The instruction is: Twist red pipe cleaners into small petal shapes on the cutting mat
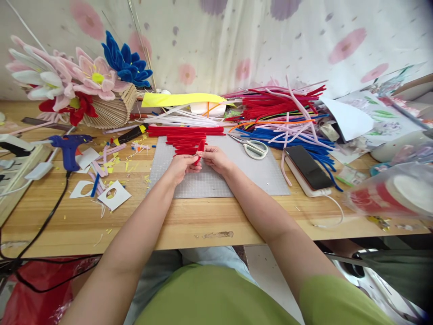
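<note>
Over the grey cutting mat (219, 185), my left hand (184, 168) and my right hand (215, 159) meet with fingertips pinched together. Between them they hold a red pipe cleaner piece (202, 145), bent into a narrow petal-like shape that points up. Its lower end is partly hidden by my fingers. Just behind my hands lie several shorter red pipe cleaners (182, 140) in a stack. Beyond these, a row of longer red pipe cleaners (186, 131) runs along the mat's back edge. Scissors with white handles (256, 149) rest to the right of my right hand.
A blue glue gun (69, 149) and paper scraps (114, 195) are on the left, below fuzzy flowers (96, 77). Pipe cleaner bundles (277, 106) pile up at the back right. A phone (308, 167) on a white power bank and a bagged cup (392, 194) stand right.
</note>
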Available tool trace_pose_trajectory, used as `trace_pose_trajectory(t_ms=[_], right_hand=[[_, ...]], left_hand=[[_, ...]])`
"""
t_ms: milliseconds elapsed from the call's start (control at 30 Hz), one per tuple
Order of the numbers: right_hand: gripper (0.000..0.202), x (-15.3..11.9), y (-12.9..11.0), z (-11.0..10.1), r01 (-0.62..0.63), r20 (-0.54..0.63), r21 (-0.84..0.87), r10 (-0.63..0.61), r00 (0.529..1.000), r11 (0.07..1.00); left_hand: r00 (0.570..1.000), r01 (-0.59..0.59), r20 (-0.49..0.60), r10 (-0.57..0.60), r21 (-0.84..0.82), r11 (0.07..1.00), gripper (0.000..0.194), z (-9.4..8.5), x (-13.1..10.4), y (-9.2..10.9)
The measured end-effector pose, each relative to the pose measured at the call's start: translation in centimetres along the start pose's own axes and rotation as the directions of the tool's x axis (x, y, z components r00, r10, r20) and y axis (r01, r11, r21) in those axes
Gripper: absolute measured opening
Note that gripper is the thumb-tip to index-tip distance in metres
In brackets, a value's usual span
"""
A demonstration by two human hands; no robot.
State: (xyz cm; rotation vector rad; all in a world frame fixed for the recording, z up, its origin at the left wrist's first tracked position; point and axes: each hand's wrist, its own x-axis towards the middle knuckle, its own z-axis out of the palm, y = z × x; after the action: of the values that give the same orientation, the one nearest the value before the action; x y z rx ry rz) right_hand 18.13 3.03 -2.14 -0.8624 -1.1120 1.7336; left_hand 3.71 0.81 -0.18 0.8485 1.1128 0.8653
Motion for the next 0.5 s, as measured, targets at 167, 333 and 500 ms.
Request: trace_pose_trajectory(t_ms=[167,333,500], right_hand=[[0.032,0.0,0.0,0.2,-0.026,-0.012,0.021,0.027,1.0,0.999],[0.036,0.5,0.4,0.4,0.051,-0.144,0.009,-0.049,0.988,0.999],[0.041,0.8,1.0,0.6,0.119,-0.294,-0.034,-0.124,0.948,0.992]], left_hand=[[1.0,-0.001,0.016,0.002,-0.035,0.999,0.011,-0.1,0.4,-0.1],[0.947,-0.209,-0.191,0.258,0.24,0.948,0.018,0.2,0.8,-1.0],[0.586,-0.41,-0.079,0.807,0.83,0.379,0.034,0.5,0.2,-2.0]])
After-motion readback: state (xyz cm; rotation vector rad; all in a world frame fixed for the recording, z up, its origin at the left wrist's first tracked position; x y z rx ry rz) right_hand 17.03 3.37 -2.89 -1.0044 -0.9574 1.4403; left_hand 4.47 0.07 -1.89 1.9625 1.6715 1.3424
